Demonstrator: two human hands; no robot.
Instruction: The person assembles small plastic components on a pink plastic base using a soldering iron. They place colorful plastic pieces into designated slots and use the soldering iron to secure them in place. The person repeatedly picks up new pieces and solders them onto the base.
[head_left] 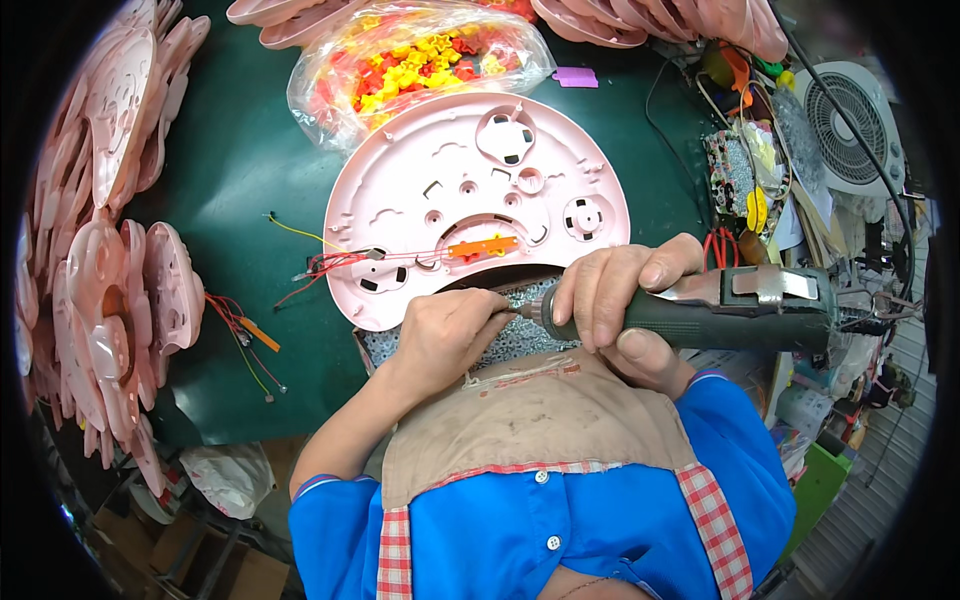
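Observation:
My right hand (615, 295) is wrapped round a dark green electric screwdriver (730, 322), which lies sideways with its tip pointing left. At that tip, the fingers of my left hand (445, 335) are pinched together; whatever they hold is too small to make out. Just beyond both hands lies a pink half-round plastic shell (400, 215), its inner side up, with posts and holes. An orange strip (483, 246) sits near the shell's curved inner edge, and red wires (335, 262) run from it to the left. Small metal screws (510, 345) lie under my hands, partly hidden.
Pink shells are stacked at the left (100, 300) and along the far edge. A clear bag of red and yellow parts (420, 70) stands behind the shell. Loose wires (240, 330) lie on the green table (230, 200). At the right are clutter and a white fan (850, 125).

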